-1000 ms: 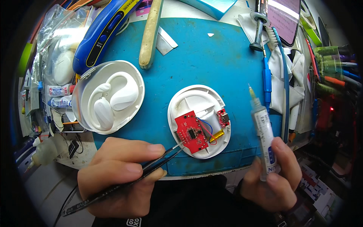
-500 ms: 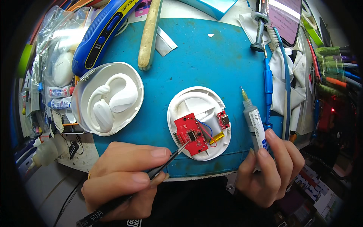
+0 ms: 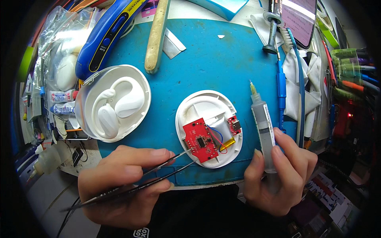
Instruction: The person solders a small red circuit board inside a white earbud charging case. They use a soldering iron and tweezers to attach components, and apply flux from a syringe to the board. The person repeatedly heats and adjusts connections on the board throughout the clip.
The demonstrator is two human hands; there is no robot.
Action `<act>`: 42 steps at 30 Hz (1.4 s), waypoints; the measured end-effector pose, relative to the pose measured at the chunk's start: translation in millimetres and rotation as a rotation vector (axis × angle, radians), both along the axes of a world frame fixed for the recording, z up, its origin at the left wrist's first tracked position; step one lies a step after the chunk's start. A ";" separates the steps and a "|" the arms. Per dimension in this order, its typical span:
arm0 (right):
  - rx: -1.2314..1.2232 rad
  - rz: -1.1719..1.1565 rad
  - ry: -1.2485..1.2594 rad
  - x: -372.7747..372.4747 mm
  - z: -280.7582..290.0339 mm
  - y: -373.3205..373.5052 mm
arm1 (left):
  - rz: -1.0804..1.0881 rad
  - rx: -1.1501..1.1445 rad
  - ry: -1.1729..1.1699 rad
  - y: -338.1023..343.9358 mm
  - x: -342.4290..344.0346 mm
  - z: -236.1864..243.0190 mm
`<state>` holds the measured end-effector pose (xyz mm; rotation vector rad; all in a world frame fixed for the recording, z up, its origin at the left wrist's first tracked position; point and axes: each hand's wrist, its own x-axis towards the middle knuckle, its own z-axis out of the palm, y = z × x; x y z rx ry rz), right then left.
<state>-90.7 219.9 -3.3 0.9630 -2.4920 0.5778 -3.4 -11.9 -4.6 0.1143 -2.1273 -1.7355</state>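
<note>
My left hand (image 3: 119, 184) is closed around black tweezers (image 3: 170, 160), whose two tips stand apart. One tip reaches over the lower left edge of a red circuit board (image 3: 193, 135); the other is by its bottom edge. The board, with a black chip, lies in an oval white case half (image 3: 185, 106). Beside it sit a silver battery (image 3: 224, 127), blue and red wires, yellow tape and a small red port board (image 3: 233, 125). In my right hand (image 3: 285, 178) a clear syringe (image 3: 262, 127) with a thin yellowish needle points up, right of the case half.
A white case part (image 3: 145, 115) holding two white ear-hook earbuds (image 3: 131, 104) lies left on the blue mat (image 3: 206, 51). Farther back are a blue tool (image 3: 104, 41), a pale-handled bar (image 3: 156, 43) and a metal blade (image 3: 172, 45). A blue pen-like tool (image 3: 281, 83), brush and white cloth line the right.
The tweezers' arms have spread apart, and their tips have shifted slightly at the board's lower left. The syringe has turned in my right hand and moved a little left.
</note>
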 end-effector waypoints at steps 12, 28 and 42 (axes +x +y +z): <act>0.004 -0.039 0.036 -2.1 -0.2 -2.5 | 0.139 -0.006 -0.039 11.5 -4.7 -2.1; 0.070 0.007 0.000 -2.0 2.5 3.5 | -0.018 -0.149 0.010 -0.2 -6.9 -2.4; 0.314 0.119 0.046 9.2 34.8 -42.4 | 0.012 -0.072 0.015 0.2 -5.1 -1.6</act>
